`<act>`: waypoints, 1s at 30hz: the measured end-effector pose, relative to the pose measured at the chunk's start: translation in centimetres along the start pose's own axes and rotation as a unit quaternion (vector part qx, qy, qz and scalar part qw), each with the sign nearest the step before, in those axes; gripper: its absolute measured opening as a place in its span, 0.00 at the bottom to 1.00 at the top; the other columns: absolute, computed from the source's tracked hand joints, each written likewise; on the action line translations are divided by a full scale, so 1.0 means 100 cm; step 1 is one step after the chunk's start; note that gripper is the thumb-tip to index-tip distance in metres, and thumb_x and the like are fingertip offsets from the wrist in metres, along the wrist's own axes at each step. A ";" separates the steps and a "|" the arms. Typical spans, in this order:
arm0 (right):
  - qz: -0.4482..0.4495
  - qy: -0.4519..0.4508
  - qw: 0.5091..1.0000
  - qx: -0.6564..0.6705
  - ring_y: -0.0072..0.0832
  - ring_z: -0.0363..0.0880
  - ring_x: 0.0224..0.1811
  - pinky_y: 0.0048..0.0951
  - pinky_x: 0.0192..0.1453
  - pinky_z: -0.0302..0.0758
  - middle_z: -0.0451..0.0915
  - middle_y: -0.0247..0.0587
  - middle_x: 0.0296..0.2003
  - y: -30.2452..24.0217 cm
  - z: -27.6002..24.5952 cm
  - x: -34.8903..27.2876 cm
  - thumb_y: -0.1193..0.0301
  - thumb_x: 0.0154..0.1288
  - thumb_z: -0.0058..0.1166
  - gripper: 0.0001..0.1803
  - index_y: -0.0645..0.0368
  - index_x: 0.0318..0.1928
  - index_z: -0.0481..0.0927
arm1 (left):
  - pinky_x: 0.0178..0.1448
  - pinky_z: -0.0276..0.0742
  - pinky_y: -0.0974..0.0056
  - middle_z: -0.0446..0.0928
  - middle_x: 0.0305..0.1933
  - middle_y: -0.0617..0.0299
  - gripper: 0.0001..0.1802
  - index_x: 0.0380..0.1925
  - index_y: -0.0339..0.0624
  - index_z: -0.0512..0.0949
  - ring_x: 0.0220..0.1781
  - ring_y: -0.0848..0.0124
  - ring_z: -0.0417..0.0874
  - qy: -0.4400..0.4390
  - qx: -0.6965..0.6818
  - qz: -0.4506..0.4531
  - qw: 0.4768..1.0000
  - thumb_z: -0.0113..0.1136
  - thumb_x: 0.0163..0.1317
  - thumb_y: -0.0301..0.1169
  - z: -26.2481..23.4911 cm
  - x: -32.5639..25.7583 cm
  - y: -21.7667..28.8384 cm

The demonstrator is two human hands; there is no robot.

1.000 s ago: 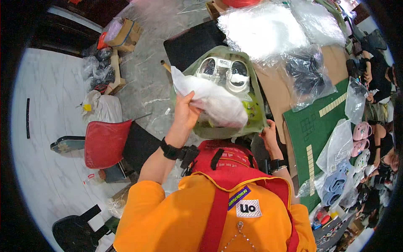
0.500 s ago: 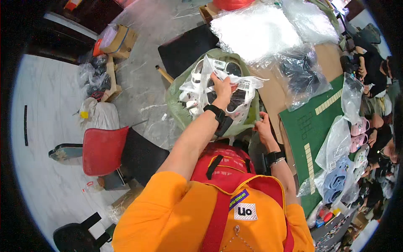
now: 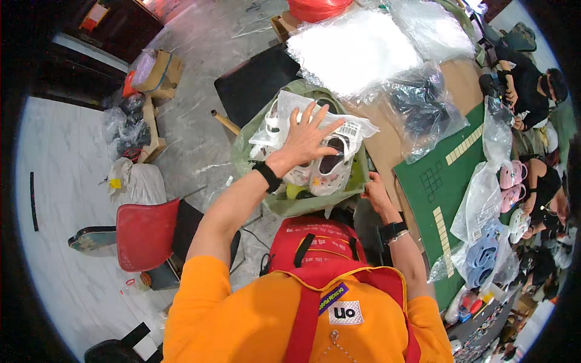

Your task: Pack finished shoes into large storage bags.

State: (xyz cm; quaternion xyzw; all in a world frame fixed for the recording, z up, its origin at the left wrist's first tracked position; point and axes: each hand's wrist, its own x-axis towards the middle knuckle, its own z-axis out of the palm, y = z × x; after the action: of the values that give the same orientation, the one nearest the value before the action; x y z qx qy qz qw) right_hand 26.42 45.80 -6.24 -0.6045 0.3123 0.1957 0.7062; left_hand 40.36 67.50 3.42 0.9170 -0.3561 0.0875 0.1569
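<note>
My left hand (image 3: 307, 138) lies spread open, palm down, on clear plastic packaging (image 3: 358, 128) with a barcode label. Inside and beneath this wrapping are white clogs (image 3: 330, 176) with dark insides, heaped in the mouth of an open green sack (image 3: 275, 204). Something yellow-green shows low between the clogs. On the sack's right side, my right hand (image 3: 377, 195) has its fingers closed at the rim, pinching the sack's edge. Part of that grip is hidden by the hand itself.
To the right is a table with a green mat (image 3: 433, 175), bagged blue clogs (image 3: 481, 257) and pink clogs (image 3: 512, 181). Clear plastic bags (image 3: 357, 54) lie beyond. A black seat (image 3: 257, 78) stands behind the sack, a red chair (image 3: 148, 236) at left. Several people sit at far right.
My left hand has let go of the plastic packaging and spread its fingers flat over it. The bagged clogs sit lower and flatter. My right hand stays at the sack's rim.
</note>
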 end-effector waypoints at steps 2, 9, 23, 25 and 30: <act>-0.004 -0.005 1.000 -0.009 0.24 0.66 0.19 0.25 0.22 0.67 0.67 0.39 0.25 0.007 0.000 0.008 0.79 0.47 0.36 0.19 0.60 0.44 0.61 | 0.56 0.43 0.42 0.66 0.51 0.51 0.39 0.57 0.59 0.58 0.55 0.54 0.62 0.034 0.032 0.028 0.999 0.50 0.44 0.59 0.012 0.012 -0.001; 0.049 0.017 0.994 0.092 0.22 0.62 0.17 0.24 0.19 0.62 0.67 0.33 0.24 0.005 0.015 0.008 0.76 0.49 0.36 0.11 0.58 0.36 0.64 | 0.56 0.49 0.46 0.71 0.35 0.53 0.35 0.52 0.54 0.64 0.46 0.57 0.66 -0.062 0.014 0.004 0.998 0.51 0.44 0.56 0.059 -0.017 -0.001; -0.045 0.108 0.992 0.046 0.20 0.63 0.26 0.24 0.30 0.63 0.71 0.34 0.27 -0.018 0.056 -0.009 0.60 0.61 0.40 0.20 0.67 0.37 0.72 | 0.52 0.53 0.52 0.65 0.43 0.44 0.32 0.49 0.49 0.68 0.47 0.53 0.62 -0.109 0.033 0.005 0.993 0.54 0.45 0.53 0.104 -0.018 -0.001; -0.043 0.097 0.991 0.083 0.19 0.63 0.25 0.23 0.29 0.62 0.70 0.33 0.25 -0.011 0.052 0.006 0.61 0.61 0.40 0.18 0.66 0.36 0.72 | 0.52 0.54 0.53 0.65 0.43 0.43 0.31 0.49 0.49 0.67 0.48 0.52 0.62 -0.147 0.007 0.007 0.989 0.53 0.46 0.52 0.093 -0.005 -0.004; 0.014 0.096 0.992 0.075 0.19 0.66 0.26 0.23 0.27 0.64 0.71 0.34 0.29 -0.017 0.044 0.021 0.57 0.62 0.38 0.22 0.65 0.39 0.71 | 0.56 0.57 0.60 0.66 0.48 0.50 0.21 0.46 0.42 0.69 0.51 0.56 0.64 0.053 -0.256 -0.084 0.961 0.54 0.49 0.31 0.045 -0.018 -0.030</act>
State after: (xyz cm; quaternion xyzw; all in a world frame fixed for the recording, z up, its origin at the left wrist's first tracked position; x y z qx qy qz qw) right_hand 29.95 49.59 -6.10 -0.5613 0.4012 0.1227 0.7134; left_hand 41.32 69.13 -1.97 0.8666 -0.2799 0.0283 0.4122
